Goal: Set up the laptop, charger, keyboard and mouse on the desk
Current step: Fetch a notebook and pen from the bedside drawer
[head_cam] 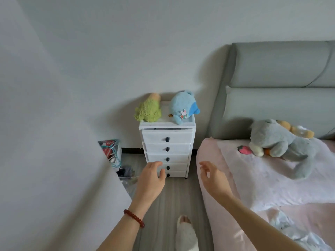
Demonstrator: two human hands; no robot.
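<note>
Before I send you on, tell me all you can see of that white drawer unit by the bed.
The drawer unit is a narrow white tower of five stacked drawers, each with one dark round knob. It stands upright on the wood-look floor, against the wall, left of the bed. The fronts look like fabric or frosted plastic; I cannot tell which. The top drawer sits slightly ajar. A green plush and a blue plush lie on top. The left hand hovers before the lower drawers; contact is unclear.

Left hand and right hand reach, holding nothing, toward a white drawer chest.
</note>
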